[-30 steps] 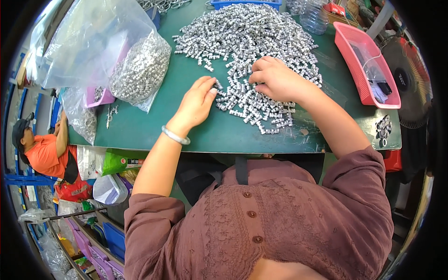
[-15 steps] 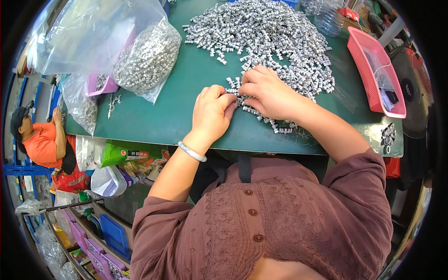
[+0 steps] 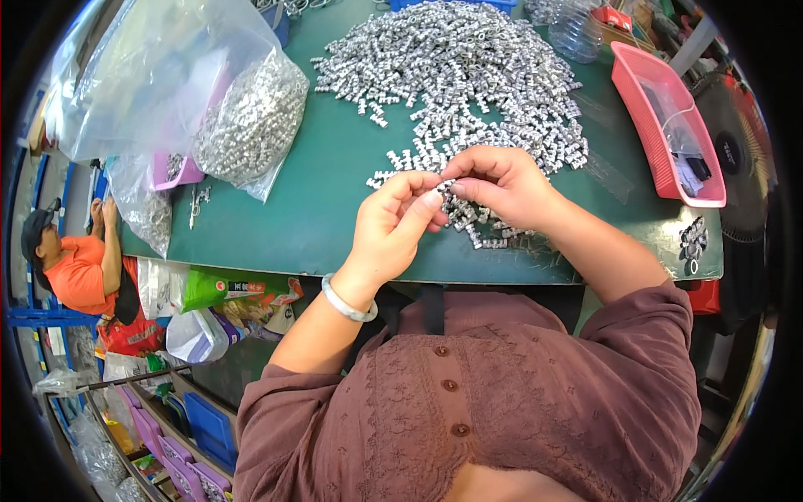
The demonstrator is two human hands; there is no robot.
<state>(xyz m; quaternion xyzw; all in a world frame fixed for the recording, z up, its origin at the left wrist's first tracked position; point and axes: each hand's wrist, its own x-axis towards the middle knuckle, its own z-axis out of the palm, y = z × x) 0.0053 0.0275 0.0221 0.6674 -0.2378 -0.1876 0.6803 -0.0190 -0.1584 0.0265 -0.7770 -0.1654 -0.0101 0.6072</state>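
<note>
My left hand (image 3: 391, 219) and my right hand (image 3: 508, 191) meet over the near part of the green table. Between their fingertips is a small silver metal fitting (image 3: 446, 186) with dark spots, pinched by both thumbs and forefingers. Its exact form is partly covered by the fingers. Just beyond the hands spreads a large heap of ridged silver metal fittings (image 3: 452, 67), with loose ones reaching down around my fingers. A few more fittings (image 3: 493, 243) lie below my right hand. A pale bangle (image 3: 348, 299) circles my left wrist.
On the left of the green table (image 3: 335, 226) sit a clear bag of fittings (image 3: 251, 125) and a purple scoop-like container (image 3: 178, 171). A pink basket (image 3: 669, 125) stands at the right, near dark rings (image 3: 693, 243). A person in orange (image 3: 79, 268) works far left.
Both hands have drawn back from the edge of the heap toward me and turned, so the fitting between their fingertips now shows. The view has shifted slightly.
</note>
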